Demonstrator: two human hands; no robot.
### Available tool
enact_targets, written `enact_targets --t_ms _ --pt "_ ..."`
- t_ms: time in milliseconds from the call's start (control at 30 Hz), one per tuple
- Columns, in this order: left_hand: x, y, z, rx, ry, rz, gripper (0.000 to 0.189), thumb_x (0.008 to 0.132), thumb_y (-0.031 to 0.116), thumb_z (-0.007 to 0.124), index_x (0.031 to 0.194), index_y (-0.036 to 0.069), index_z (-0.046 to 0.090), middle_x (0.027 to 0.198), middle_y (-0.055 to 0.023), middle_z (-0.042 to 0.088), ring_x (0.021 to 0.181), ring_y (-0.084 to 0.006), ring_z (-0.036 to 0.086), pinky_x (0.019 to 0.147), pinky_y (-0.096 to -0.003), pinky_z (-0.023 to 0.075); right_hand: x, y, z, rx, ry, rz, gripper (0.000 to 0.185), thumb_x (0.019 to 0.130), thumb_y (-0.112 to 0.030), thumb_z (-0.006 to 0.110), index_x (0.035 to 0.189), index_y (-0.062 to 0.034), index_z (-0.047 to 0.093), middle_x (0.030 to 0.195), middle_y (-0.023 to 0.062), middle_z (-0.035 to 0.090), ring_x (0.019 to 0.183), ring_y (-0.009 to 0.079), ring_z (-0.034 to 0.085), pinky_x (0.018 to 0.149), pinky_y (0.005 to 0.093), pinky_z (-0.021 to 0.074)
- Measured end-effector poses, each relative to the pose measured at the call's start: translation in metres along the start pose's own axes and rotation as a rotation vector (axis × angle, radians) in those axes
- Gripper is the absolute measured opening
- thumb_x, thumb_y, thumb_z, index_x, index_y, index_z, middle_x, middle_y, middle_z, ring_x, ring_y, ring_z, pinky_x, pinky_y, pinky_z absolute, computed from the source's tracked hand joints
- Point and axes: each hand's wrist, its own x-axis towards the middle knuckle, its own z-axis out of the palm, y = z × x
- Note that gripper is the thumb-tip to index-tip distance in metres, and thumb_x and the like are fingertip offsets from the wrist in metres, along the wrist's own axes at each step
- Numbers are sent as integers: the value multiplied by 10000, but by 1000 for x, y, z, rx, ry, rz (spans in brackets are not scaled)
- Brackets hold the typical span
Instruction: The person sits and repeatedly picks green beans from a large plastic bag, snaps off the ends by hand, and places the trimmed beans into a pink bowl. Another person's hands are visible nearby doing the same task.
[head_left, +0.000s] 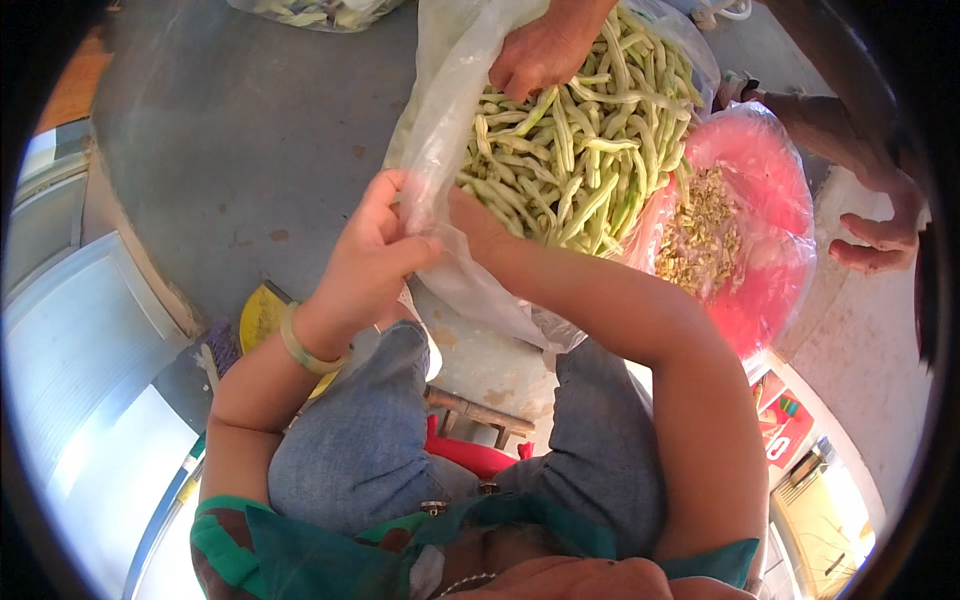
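A large clear plastic bag (442, 105) full of pale green beans (577, 150) lies before me. My left hand (382, 247) pinches the bag's near left edge between thumb and fingers. My right forearm crosses the front of the beans. My right hand (472, 221) is mostly hidden behind the raised plastic, close to the beans, so its fingers cannot be made out. Another person's hand (547, 52) reaches into the far side of the bag, on top of the beans.
A red plastic bag (757, 217) with small cut ends (701, 232) lies to the right. Beyond it hangs a person's other hand (877, 240). Another filled clear bag (322, 11) lies at the far left. A yellow object (261, 319) stands beside my left forearm.
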Motion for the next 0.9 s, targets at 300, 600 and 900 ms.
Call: enact_targets --t_ms 300,600,900 --pt "-6 -13 -22 -135 3 28 487 901 -17 594 1352 38 419 1255 -107 601 1145 -193 602 993 -371 492 16 -1 -73 -628 -203 62 311 906 -220 599 1198 -199 702 1221 42 677 1193 223 596 1098 448 331" --pt "-14 -15 -34 -102 -38 44 527 911 -18 613 1398 30 418 1287 -114 598 1190 -196 593 1032 -363 472 32 -2 -138 -518 -161 236 556 776 -298 772 1300 -165 642 1268 75 665 1255 270 549 1086 522 312" --pt "-18 -13 -38 -105 -94 71 558 926 18 643 1429 3 403 1344 -123 562 1240 -206 564 1081 -370 433 39 26 -152 -645 -296 387 362 805 -278 733 1136 -131 726 1065 100 711 1068 274 633 933 500 424"
